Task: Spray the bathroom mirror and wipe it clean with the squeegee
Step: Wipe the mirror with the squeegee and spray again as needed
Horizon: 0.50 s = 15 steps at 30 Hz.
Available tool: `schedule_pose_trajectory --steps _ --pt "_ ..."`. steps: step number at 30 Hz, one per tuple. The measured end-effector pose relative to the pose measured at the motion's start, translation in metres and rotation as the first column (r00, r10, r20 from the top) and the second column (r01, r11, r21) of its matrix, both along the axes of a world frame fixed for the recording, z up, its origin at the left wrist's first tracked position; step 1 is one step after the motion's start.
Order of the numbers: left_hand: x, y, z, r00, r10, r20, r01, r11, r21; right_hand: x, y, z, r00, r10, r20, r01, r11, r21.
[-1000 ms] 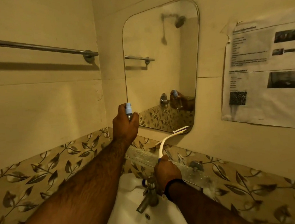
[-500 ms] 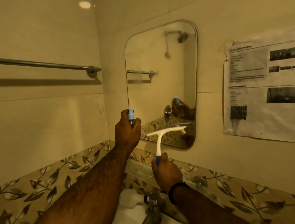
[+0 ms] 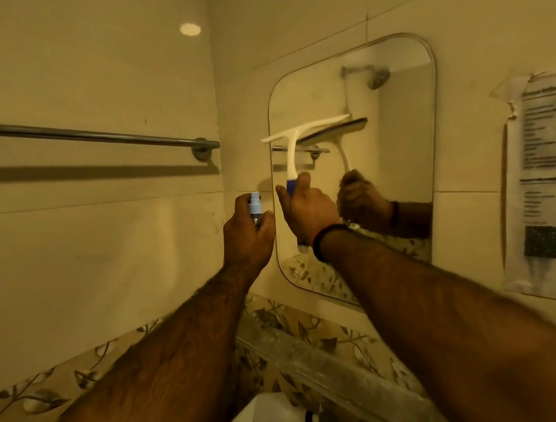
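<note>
Squeegee (image 3: 300,132) above right hand (image 3: 310,213) (gripped), on mirror (image 3: 398,154)

The walls (image 3: 108,274) are plain cream tiles. A strip of leaf tiles (image 3: 51,392) runs low along them. A shiny towel bar (image 3: 91,136) hangs on the left wall. A paper sheet (image 3: 547,189) is stuck on the right. Warm yellow light fills the room.

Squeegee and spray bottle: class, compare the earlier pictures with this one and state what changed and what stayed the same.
The right hand has lifted the squeegee from near the mirror's bottom edge to its upper part. Unchanged: the left hand still grips the spray bottle beside the mirror's left edge; nothing was taken or released.
</note>
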<state>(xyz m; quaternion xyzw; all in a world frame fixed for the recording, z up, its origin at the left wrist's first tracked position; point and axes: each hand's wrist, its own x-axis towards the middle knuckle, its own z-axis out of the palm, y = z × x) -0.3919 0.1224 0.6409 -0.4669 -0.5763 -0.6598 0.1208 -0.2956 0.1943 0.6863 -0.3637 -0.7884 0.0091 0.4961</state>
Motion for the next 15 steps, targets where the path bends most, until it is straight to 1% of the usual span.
schedule_pose_trajectory --steps 3,4,6,8,10,13,14,15 --pt "-0.011 0.012 0.006 1.000 0.013 -0.010 -0.013 1.000 0.024 -0.014 0.008 0.029 1.000 0.003 -0.006 -0.003 0.999 0.050" --pt "-0.015 0.016 0.007 1.000 0.019 -0.016 -0.019 0.999 0.028 -0.019 0.011 0.037 1.000 -0.017 0.025 0.015 0.997 0.070" --pt "-0.019 0.020 0.008 1.000 0.012 -0.012 -0.012 0.999 0.034 -0.021 0.016 0.048 0.980 -0.101 0.171 0.069 0.980 0.187" --pt "-0.029 0.033 0.008 1.000 0.016 -0.026 -0.015 0.999 0.032 -0.034 0.031 0.061 0.959 -0.149 0.240 0.088 0.965 0.248" --pt "-0.034 0.037 0.007 1.000 0.010 -0.018 -0.009 0.999 0.035 -0.037 0.034 0.069 0.967 -0.151 0.206 0.096 0.962 0.257" --pt "-0.043 0.048 0.003 1.000 0.008 -0.007 -0.008 0.999 0.037 -0.049 0.044 0.080 0.998 -0.057 -0.040 0.061 0.994 0.096" --pt "-0.045 0.051 0.002 1.000 0.012 0.004 -0.012 0.999 0.034 -0.053 0.047 0.081 0.995 -0.046 -0.088 0.054 0.994 0.094" --pt "-0.048 0.054 0.001 1.000 0.014 0.010 -0.015 0.999 0.037 -0.056 0.050 0.083 0.996 -0.056 -0.075 0.065 0.991 0.119"
